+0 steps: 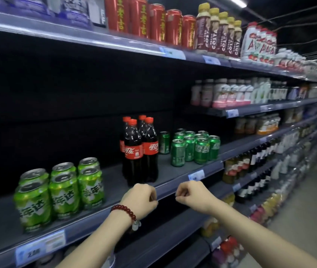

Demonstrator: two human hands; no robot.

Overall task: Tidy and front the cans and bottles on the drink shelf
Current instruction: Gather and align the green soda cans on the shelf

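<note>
Left hand (140,199): we hold it loosely curled, empty, in front of the shelf edge (173,188); a red bead bracelet (123,210) sits on its wrist.
Right hand (191,194): also loosely curled and empty, just beside the left hand, the two not touching each other.
Cola bottles (139,149): four with red caps, upright in a tight group, directly behind and above our left hand.
Dark green cans (194,147): a cluster behind our right hand and further back on the shelf; one single can (164,142) stands apart, between the cluster and the bottles.
Light green cans (61,190): stacked two high in three columns, well to the left of our left hand, near the front edge.
Price tag (196,175): on the shelf edge, just above our right hand.
Red cans (153,20): on the upper shelf, high above both hands.
</note>
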